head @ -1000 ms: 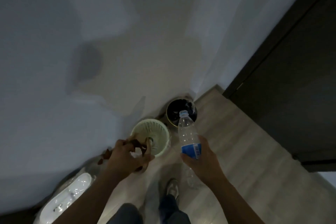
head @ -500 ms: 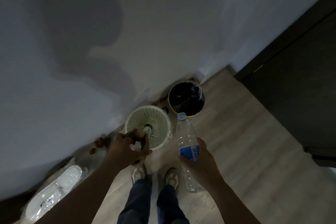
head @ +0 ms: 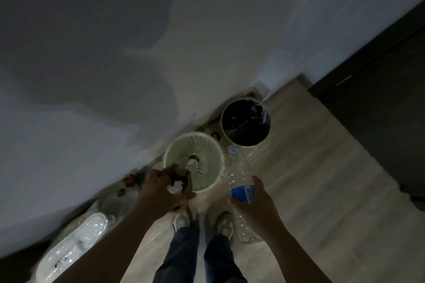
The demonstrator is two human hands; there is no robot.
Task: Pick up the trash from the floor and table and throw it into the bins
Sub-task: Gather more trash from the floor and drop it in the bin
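Risks 1st: several items are bunched in the left hand [head: 167,188]. When that grip is loosened, the light crumpled paper [head: 176,187] could be dropped short onto the floor [head: 310,167]. The hand is held over the 6 o'clock edge of the white basket bin [head: 207,142], not its centre. The small green-capped bottle [head: 192,162] is pointed toward 12 o'clock over the basket. If released at a slant, the rim could be struck & the light basket prob. tipped.

The clear water bottle [head: 238,172] is long, w/ its cap aimed at 12 o'clock, between the 2 bins. A toss from there could be bounced off the gold rim of the black bin [head: 245,126], which is set at 1 o'clock of the basket, just beside it. Which bin is meant for which item can't be told. The light is poor, so depth may be misjudged.

Hands: the left hand is clenched round the paper & seemingly the small bottle's base, fingers curled tight w/ hardly any gap. The right hand [head: 253,200], at 3 o'clock of the left, is wrapped round the water bottle at its blue label. Nothing has been let go yet; both loads are held above the floor close to the bins, w/ the person's shoes [head: 181,223] at 6 o'clock
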